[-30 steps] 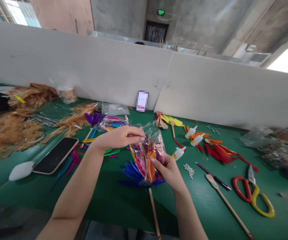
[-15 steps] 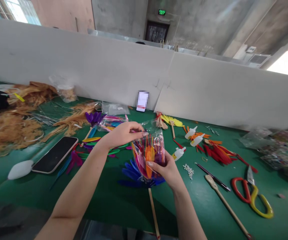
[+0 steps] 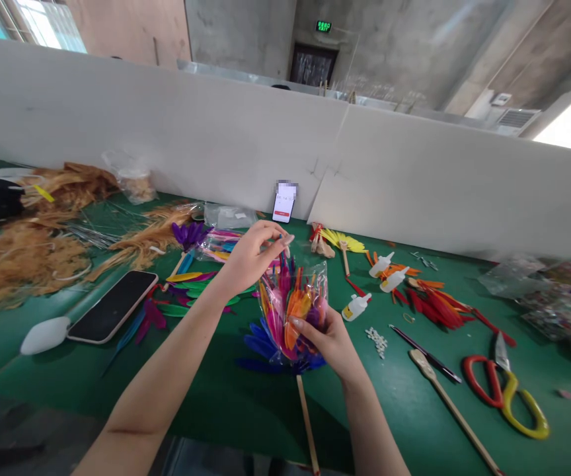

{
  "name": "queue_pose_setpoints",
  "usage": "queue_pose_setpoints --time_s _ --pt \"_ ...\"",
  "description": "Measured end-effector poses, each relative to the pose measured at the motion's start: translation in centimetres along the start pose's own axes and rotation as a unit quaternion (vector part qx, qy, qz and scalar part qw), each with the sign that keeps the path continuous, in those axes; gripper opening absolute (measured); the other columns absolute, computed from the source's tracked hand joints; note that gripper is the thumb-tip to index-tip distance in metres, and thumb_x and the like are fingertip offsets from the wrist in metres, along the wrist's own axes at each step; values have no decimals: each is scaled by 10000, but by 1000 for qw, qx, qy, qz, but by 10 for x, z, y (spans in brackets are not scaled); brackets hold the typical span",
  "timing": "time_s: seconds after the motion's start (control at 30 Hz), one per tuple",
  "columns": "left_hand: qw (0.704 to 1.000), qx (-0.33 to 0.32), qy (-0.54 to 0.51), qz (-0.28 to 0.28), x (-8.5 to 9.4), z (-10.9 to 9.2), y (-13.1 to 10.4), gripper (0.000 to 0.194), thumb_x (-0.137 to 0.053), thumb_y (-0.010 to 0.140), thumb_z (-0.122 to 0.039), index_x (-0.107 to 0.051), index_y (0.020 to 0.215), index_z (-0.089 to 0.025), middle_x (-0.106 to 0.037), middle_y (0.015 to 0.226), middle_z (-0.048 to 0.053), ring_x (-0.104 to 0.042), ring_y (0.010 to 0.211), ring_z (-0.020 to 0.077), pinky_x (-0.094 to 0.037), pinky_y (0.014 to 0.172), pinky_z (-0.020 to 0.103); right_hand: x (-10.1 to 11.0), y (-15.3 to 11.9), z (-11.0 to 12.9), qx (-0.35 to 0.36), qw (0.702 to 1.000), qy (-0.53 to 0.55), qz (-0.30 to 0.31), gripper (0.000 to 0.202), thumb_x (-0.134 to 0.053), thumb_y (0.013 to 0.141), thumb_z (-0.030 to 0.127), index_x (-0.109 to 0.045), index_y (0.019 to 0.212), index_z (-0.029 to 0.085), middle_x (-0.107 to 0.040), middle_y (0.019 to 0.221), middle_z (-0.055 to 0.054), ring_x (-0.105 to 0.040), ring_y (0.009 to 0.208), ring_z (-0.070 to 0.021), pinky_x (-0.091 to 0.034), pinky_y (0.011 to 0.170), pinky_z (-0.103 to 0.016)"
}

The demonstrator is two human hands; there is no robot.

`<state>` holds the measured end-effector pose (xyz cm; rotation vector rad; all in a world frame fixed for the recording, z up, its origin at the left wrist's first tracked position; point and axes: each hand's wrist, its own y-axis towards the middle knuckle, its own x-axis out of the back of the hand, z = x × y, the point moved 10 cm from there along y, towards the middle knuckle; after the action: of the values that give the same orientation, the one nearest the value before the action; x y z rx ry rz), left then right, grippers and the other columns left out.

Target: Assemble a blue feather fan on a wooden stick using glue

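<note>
Over blue feathers (image 3: 258,345), a feather-filled bag (image 3: 274,312) is pinched by the right hand (image 3: 334,342); the left hand (image 3: 254,256) is pinched together, contents unclear.

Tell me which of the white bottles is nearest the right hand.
The front bottle, just beyond the right hand; the other two bottles are farther back, close together.

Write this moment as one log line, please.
left hand: above feather bag; right hand: holding feather bag over blue feathers; scissors: to the right
</note>
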<state>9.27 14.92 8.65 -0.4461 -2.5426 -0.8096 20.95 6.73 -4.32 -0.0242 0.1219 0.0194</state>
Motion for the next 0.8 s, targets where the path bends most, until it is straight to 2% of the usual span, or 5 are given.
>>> queue_pose_setpoints --time_s 0.1,0.23,0.4,0.6,0.8 --pt "1000 0 1 -12 1 3 1 301 -463 922 -401 -603 766 -185 -576 1033 70 -556 958 165 -452 829 280 2 0 -2 0 1000 3 -3 355 -764 682 412 -647 916 172 -704 838 -32 -637 700 -166 -541 668 -286" --pt "999 7 30 41 -3 3 -1 296 -498 900 -405 -625 754 -181 -579 1067 62 -565 966 173 -440 870 303 9 2 -8 -8 1000 10 -20 317 -695 744 470 -618 780 165 -611 623 11 -527 526 -105 -454 512 -222" --pt "991 16 68 112 -9 6 -6 257 -517 886 -377 -646 798 -174 -581 1102 76 -542 1055 215 -411 940 377 12 3 -10 -6 1000 14 -20 331 -682 752 483 -630 796 159 -623 703 -8 -522 604 -107 -420 531 -203" --pt "981 17 30 193 -20 5 -10 320 -522 871 -436 -650 739 -174 -585 1145 69 -562 1032 209 -431 914 367 14 3 -6 1 999 -22 -41 380 -672 727 542 -604 741 168 -570 627 10 -471 545 -105 -404 494 -212" --pt "986 28 16 166 -19 4 -9 307 -584 827 -383 -573 610 -165 -606 1104 53 -581 971 197 -442 886 361 8 3 -7 -9 1000 -6 -15 353 -674 737 518 -605 772 174 -585 648 13 -494 562 -106 -422 520 -215"
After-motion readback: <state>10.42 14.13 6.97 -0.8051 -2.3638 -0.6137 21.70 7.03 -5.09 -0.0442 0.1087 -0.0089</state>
